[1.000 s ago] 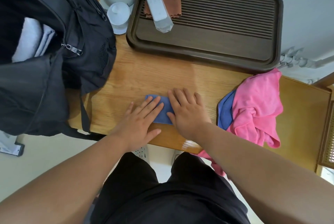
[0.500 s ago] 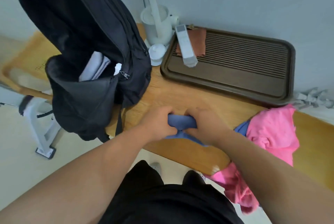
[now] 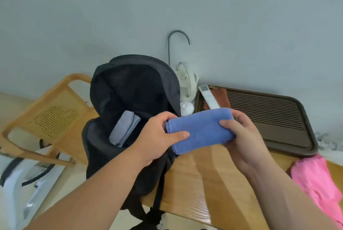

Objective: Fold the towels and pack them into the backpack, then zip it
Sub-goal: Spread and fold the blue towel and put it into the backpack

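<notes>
1. Packing is judged partly done: a folded grey towel [image 3: 124, 129] is seen inside the open backpack [image 3: 133, 88].
2. A folded blue towel [image 3: 199, 130] is gripped at its ends by the left hand [image 3: 159, 137] and right hand [image 3: 241, 137], above the desk [image 3: 204, 183], just beside the backpack's opening.
3. A pink towel [image 3: 313, 177] is seen crumpled at the desk's edge; folding it and zipping are judged outstanding.

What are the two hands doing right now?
Left hand: holding the folded blue towel at one end.
Right hand: holding its other end.
</notes>
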Tool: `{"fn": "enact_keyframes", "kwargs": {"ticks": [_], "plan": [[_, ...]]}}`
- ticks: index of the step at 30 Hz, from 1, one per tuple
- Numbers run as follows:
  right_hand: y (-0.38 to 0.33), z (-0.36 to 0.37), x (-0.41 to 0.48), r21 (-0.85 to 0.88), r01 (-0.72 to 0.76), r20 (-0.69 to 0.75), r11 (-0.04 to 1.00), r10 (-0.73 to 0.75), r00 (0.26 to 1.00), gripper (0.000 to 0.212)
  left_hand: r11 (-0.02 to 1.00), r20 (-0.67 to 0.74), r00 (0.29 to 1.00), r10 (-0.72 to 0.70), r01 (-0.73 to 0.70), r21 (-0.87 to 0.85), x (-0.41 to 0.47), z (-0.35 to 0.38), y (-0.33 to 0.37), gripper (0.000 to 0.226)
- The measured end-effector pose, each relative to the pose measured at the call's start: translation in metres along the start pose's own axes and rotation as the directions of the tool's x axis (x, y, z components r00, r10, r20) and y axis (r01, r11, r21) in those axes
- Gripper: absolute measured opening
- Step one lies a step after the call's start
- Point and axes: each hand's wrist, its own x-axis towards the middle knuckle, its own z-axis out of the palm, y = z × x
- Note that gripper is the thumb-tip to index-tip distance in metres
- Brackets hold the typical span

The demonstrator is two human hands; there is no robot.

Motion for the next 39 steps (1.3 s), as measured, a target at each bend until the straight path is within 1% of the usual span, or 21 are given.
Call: {"fn": "enact_keyframes", "kwargs": {"ticks": [2,4,8,10,12,13,15,16,17,19,22,24,28,29,30,33,34,35,37,38,39], "plan": [[0.007,0.037,-0.006,0.158,0.048,-0.143,0.986,-0.026,0.989,0.035,0.999,0.084,0.996,-0.012,0.016,-0.048,-0.001,-0.022,0.001,0.023],[0.019,0.069,-0.016,0.226,0.059,-0.219,0.972,-0.008,0.976,0.043,0.996,0.089,0.996,-0.004,0.012,-0.084,-0.005,-0.041,-0.004,0.022],[0.045,0.12,-0.031,0.146,-0.026,-0.145,0.989,0.047,0.988,0.04,0.99,-0.022,0.999,-0.031,0.028,-0.135,-0.019,-0.075,-0.023,0.023],[0.059,0.14,-0.029,0.108,-0.052,-0.119,0.993,0.064,0.991,0.039,0.997,-0.059,0.997,-0.048,0.044,-0.068,-0.021,-0.094,-0.039,0.021],[0.071,0.156,-0.022,0.027,-0.106,-0.123,0.994,0.108,0.986,0.041,0.987,-0.075,0.997,0.005,0.007,0.159,-0.024,-0.114,-0.058,0.021],[0.076,0.164,-0.018,-0.031,-0.147,-0.131,0.989,0.142,0.981,0.041,0.932,-0.098,0.99,0.105,-0.064,0.357,-0.026,-0.126,-0.069,0.026],[0.083,0.183,-0.007,-0.157,-0.217,-0.166,0.964,0.191,0.968,0.039,0.684,-0.092,0.918,0.386,-0.218,0.697,-0.032,-0.147,-0.094,0.044],[0.086,0.192,0.002,-0.218,-0.238,-0.191,0.946,0.198,0.961,0.037,0.572,-0.056,0.883,0.467,-0.253,0.78,-0.035,-0.155,-0.106,0.05],[0.089,0.201,0.011,-0.264,-0.258,-0.228,0.929,0.2,0.953,0.033,0.503,-0.021,0.878,0.479,-0.254,0.826,-0.039,-0.161,-0.116,0.053],[0.092,0.221,0.032,-0.338,-0.305,-0.289,0.89,0.21,0.934,0.028,0.445,0.029,0.905,0.423,-0.236,0.864,-0.047,-0.168,-0.132,0.05],[0.1,0.241,0.068,-0.576,-0.313,-0.299,0.755,0.162,0.941,0.044,0.387,0.089,0.906,0.413,-0.263,0.884,-0.054,-0.175,-0.146,0.035],[0.105,0.249,0.089,-0.725,-0.276,-0.261,0.63,0.119,0.958,0.044,0.364,0.117,0.895,0.429,-0.291,0.885,-0.058,-0.178,-0.156,0.034],[0.122,0.256,0.119,-0.898,-0.297,-0.233,0.324,0.222,0.947,0.053,0.36,0.116,0.863,0.492,-0.323,0.875,-0.058,-0.177,-0.166,0.026],[0.131,0.254,0.123,-0.901,-0.316,-0.247,0.298,0.247,0.937,0.056,0.366,0.108,0.862,0.495,-0.32,0.874,-0.058,-0.177,-0.168,0.026],[0.142,0.251,0.126,-0.893,-0.321,-0.251,0.316,0.243,0.937,0.055,0.371,0.104,0.863,0.495,-0.319,0.872,-0.058,-0.177,-0.169,0.026],[0.176,0.242,0.133,-0.764,-0.364,-0.284,0.533,0.228,0.931,0.051,0.397,0.104,0.876,0.471,-0.316,0.862,-0.059,-0.178,-0.168,0.025],[0.182,0.243,0.135,-0.734,-0.378,-0.292,0.564,0.241,0.926,0.052,0.395,0.113,0.881,0.46,-0.317,0.862,-0.06,-0.18,-0.169,0.024],[0.186,0.243,0.138,-0.741,-0.39,-0.299,0.547,0.251,0.921,0.054,0.394,0.125,0.883,0.452,-0.323,0.861,-0.061,-0.181,-0.169,0.024],[0.187,0.245,0.141,-0.847,-0.401,-0.33,0.349,0.246,0.911,0.062,0.401,0.141,0.887,0.441,-0.335,0.853,-0.06,-0.184,-0.168,0.026],[0.187,0.245,0.141,-0.885,-0.397,-0.349,0.243,0.219,0.911,0.072,0.404,0.14,0.886,0.441,-0.336,0.851,-0.06,-0.185,-0.167,0.026],[0.186,0.244,0.14,-0.907,-0.383,-0.349,0.174,0.197,0.916,0.083,0.404,0.138,0.885,0.445,-0.336,0.85,-0.059,-0.185,-0.166,0.027]]}}
